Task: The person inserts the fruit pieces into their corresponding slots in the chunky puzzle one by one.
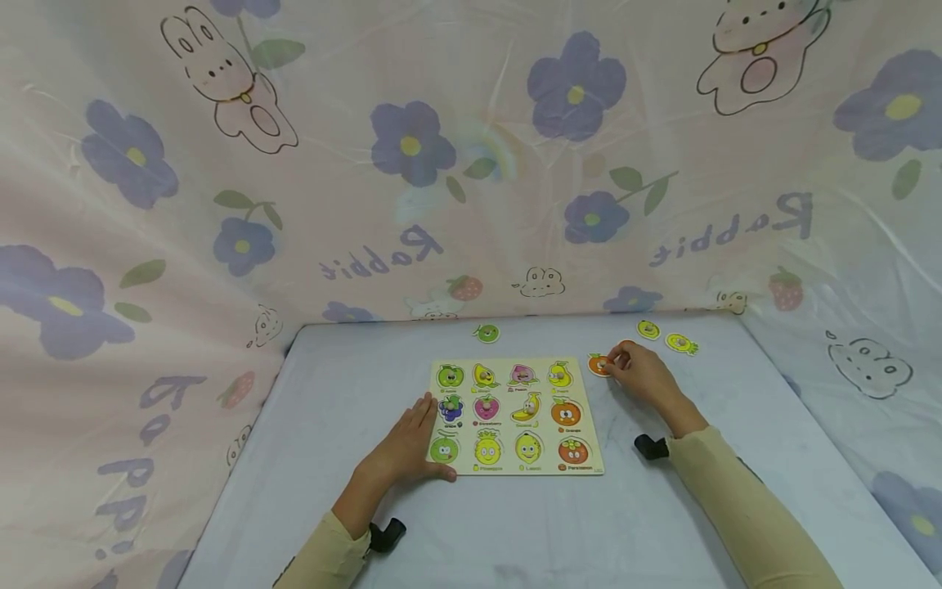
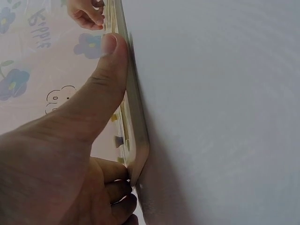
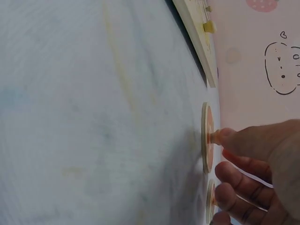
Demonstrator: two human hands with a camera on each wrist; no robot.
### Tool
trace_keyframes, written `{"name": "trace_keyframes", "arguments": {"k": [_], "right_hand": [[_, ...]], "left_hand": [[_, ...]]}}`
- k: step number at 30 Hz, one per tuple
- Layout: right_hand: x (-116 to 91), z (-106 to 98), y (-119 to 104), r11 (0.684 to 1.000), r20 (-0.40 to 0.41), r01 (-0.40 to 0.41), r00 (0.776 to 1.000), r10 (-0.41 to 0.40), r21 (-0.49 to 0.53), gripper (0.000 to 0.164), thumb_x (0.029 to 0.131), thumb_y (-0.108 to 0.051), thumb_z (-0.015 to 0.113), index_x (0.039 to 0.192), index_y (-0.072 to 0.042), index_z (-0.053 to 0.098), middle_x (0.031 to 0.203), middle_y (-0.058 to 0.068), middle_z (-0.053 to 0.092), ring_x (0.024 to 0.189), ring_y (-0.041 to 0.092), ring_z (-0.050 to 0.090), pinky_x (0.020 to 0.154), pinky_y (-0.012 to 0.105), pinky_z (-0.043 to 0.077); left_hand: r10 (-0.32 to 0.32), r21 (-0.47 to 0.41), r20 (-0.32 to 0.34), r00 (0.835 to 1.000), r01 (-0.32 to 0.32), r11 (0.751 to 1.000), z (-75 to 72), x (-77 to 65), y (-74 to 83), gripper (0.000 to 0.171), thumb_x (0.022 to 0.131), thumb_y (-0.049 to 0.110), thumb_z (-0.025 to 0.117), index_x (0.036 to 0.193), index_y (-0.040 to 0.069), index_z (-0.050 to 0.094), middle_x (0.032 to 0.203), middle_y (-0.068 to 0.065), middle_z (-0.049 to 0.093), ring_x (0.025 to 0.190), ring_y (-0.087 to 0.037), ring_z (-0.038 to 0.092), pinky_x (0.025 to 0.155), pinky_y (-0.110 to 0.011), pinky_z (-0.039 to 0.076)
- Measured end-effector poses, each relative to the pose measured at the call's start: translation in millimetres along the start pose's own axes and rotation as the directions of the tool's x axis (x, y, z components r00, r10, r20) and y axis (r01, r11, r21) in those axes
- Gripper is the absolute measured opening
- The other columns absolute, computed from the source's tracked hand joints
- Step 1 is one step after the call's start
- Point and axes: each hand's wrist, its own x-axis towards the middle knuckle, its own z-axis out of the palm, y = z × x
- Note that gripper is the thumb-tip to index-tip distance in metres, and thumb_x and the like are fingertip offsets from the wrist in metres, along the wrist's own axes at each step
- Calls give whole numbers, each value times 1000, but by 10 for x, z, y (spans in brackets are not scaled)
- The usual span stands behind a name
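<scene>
The fruit puzzle board (image 1: 543, 393) lies flat, with rows of pictured fruits and printed names. At its near left corner is my left hand (image 1: 401, 446), fingers along the left side, thumb stretched along the front edge. In the left wrist view the thumb (image 2: 105, 77) lies against the board's edge. Just beyond the right side of the board, my right hand (image 1: 645, 380) pinches an orange fruit puzzle piece (image 1: 597, 366). The right wrist view shows thumb and finger at its small knob (image 3: 215, 137). Another orange piece (image 3: 210, 201) lies beneath the other fingers, mostly hidden in the head view.
Behind the board lies a green fruit piece (image 1: 487, 334). Farther right are a yellow lemon piece (image 1: 648, 330) and a pineapple piece (image 1: 681, 343). A patterned curtain (image 1: 500, 237) with rabbits and flowers encloses the back and sides of the white table (image 1: 515, 532).
</scene>
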Motion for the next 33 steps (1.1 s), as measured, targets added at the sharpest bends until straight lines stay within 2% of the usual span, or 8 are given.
{"name": "trace_keyframes", "arguments": {"k": [9, 20, 33], "right_hand": [[48, 16, 0, 1000, 20, -25, 999, 25, 6, 22, 101, -20, 75, 111, -2, 68, 96, 11, 67, 83, 24, 60, 71, 36, 47], [110, 33, 17, 1000, 34, -14, 999, 14, 7, 21, 101, -20, 76, 108, -2, 69, 95, 11, 67, 86, 27, 62, 74, 39, 50], [128, 60, 25, 999, 43, -32, 999, 32, 15, 20, 101, -20, 75, 107, -2, 69, 96, 10, 66, 87, 26, 61, 75, 39, 49]], "left_hand": [[-7, 5, -1, 1000, 7, 1000, 10, 8, -2, 134, 75, 56, 95, 166, -9, 23, 176, -25, 19, 165, -39, 18, 134, -51, 19], [-15, 6, 4, 1000, 15, 1000, 3, 6, 14, 135, 74, 56, 96, 167, -8, 22, 177, -25, 18, 165, -38, 17, 134, -51, 20], [-21, 1, -6, 1000, 21, 1000, 2, 0, 27, 135, 73, 56, 96, 167, -7, 23, 177, -24, 19, 165, -38, 18, 134, -51, 20]]}}
